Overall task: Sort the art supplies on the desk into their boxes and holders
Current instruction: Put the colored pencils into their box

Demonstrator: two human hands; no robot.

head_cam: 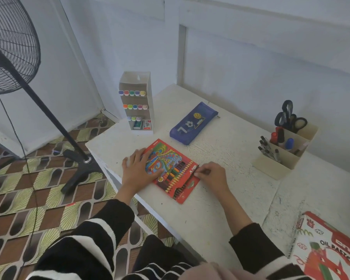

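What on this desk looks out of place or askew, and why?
Nothing spilled or damaged. The pencil box lies skewed to the desk edge, its end open where the right hand pinches a pencil. The third row of the marker rack has gaps.

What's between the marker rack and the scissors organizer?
Blue pencil case, flat on the desk; head view shows it.

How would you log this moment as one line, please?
left hand: rests flat on colour pencil box | right hand: pinches dark pencil at its edge | oil pastels box: apart, untouched
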